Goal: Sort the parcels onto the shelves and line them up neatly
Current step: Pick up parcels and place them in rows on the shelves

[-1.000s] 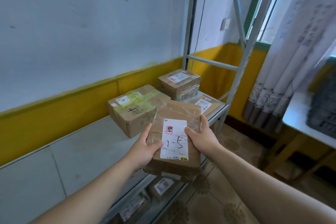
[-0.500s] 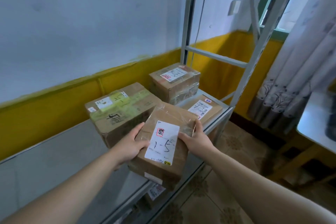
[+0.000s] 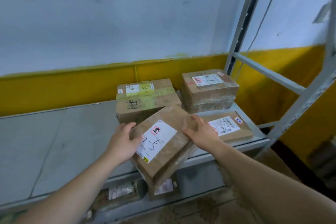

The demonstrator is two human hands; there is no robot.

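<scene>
While the left hand point(image 3: 123, 143) and right hand point(image 3: 201, 134) grip opposite edges of the tilted parcel point(image 3: 160, 143), placement is the current step. Next, level it onto the shelf point(image 3: 63, 142), squared beside the green-taped box point(image 3: 145, 100).

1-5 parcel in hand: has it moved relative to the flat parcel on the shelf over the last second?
Yes. The held parcel shifted left: it no longer overlaps the flat parcel and now sits in front of the green-taped box.

"1-5" handwritten on parcel point(image 3: 161, 143)
</scene>
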